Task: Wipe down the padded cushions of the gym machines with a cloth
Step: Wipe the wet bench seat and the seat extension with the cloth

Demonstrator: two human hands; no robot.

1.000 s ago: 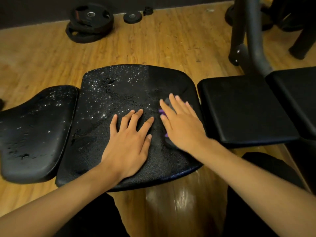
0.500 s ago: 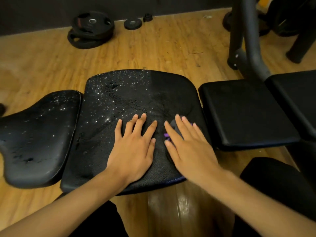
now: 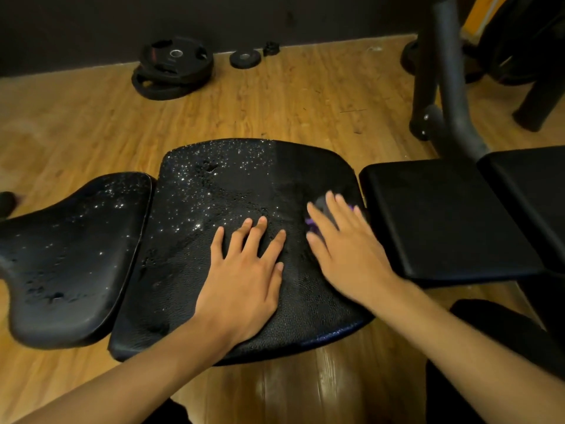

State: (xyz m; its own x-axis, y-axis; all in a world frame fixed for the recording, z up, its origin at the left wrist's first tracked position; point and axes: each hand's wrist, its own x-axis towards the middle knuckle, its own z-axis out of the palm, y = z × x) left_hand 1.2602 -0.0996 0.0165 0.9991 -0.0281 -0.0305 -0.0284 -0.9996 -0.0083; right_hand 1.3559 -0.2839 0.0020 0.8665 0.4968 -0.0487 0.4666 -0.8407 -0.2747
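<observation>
Step in hand: wiping the middle cushion point(image 3: 214, 194), 1 of 3 black pads inspected in the head view.

Right hand point(image 3: 345, 252): laid flat on the cloth point(image 3: 310, 223), fingers straight and slightly apart, pressing it onto the pad rather than gripping it. The hand is motion-blurred. Only purple and grey scraps of the cloth show around the fingers. It lies near the right edge of the middle cushion, just beside the gap to the right cushion point(image 3: 443, 215).

Left hand point(image 3: 244, 276): palm down on the same pad, fingers spread and straight, holding nothing. Judged to be bracing.

Condition: a matte strip on the pad's right side appears wiped. Droplets cover its centre and left, and the left cushion point(image 3: 70, 255) is equally spotted. The right cushion shows no droplets.

Assessment: the task is at an early stage on this pad. The next move calls for carrying the cloth leftward across the beaded area, which requires the left hand to lift or shift clear. The left cushion follows.

Surroundings: weight plates point(image 3: 172, 68) on the wooden floor point(image 3: 305, 102); a dark machine frame point(image 3: 449, 87) stands behind.
</observation>
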